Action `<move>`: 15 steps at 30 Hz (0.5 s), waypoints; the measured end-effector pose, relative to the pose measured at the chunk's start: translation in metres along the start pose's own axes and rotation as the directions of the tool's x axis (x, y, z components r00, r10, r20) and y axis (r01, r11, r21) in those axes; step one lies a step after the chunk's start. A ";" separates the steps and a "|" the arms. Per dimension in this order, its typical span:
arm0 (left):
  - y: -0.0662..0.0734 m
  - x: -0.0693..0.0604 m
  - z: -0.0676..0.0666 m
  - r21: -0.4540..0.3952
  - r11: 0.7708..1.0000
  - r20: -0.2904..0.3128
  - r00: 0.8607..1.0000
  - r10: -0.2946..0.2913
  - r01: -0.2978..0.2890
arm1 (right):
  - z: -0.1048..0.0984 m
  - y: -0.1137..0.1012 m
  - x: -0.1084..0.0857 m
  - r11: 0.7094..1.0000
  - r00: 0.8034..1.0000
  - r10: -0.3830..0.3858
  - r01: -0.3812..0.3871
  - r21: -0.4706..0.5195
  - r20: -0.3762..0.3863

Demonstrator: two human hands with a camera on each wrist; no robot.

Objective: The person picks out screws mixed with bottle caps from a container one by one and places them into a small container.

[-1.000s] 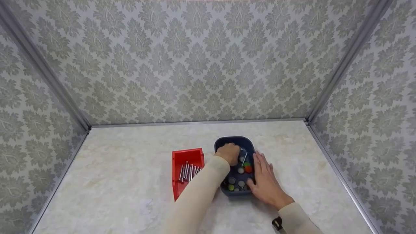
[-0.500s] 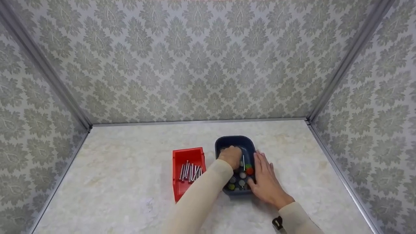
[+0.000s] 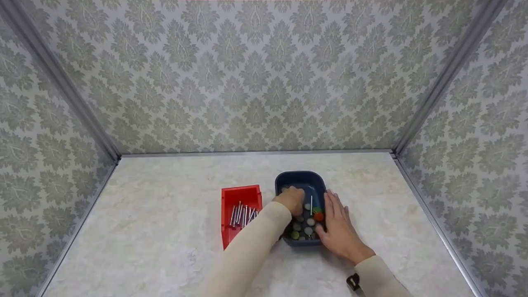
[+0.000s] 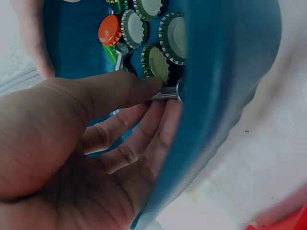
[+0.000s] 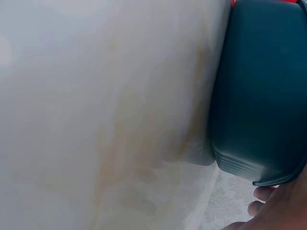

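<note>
Inside a dark blue plastic bin (image 3: 303, 242), my left hand (image 3: 291, 201) reaches down near the left wall. In the left wrist view its thumb and fingers pinch the shank of a silver metal bolt (image 4: 165, 93) close to the bin wall. Round the bolt lie crown bottle caps (image 4: 175, 37), mostly showing pale undersides, with an orange cap (image 4: 110, 30) among them. A second silver bolt (image 3: 311, 205) leans beside the green and orange caps. My right hand (image 3: 341, 231) holds the bin's right wall, thumb over the rim and fingers along the outside.
A red open-front bin (image 3: 225, 214) with several silver bolts (image 3: 243, 215) stands left of the blue bin, partly covered by my left sleeve (image 3: 247, 247). Patterned walls (image 3: 255, 82) border the pale marbled table (image 3: 165, 214) at the back and both sides.
My left hand has shifted slightly nearer within the blue bin, and the caps and loose bolt there have moved a little. The right hand stays at the right wall.
</note>
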State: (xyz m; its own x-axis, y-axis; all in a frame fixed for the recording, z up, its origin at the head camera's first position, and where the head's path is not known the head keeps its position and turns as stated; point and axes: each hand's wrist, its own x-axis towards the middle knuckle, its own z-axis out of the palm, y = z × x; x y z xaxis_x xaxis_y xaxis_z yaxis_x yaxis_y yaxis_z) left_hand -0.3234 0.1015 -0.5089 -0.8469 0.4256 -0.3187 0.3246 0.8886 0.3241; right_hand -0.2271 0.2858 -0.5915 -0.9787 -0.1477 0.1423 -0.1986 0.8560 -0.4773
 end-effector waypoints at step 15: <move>-0.009 -0.011 -0.009 -0.137 0.984 -0.050 0.993 0.105 -0.111 | 0.000 -0.001 0.000 1.000 1.000 0.002 -0.002 0.010 -0.004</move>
State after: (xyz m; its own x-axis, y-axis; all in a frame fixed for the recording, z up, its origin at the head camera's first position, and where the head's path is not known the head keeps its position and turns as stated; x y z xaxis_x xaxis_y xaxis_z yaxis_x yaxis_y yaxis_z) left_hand -0.3210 0.0878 -0.5003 -0.8284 0.5072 -0.2376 0.3557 0.8041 0.4765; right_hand -0.2269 0.2853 -0.5913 -0.9789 -0.1442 0.1447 -0.1973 0.8512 -0.4863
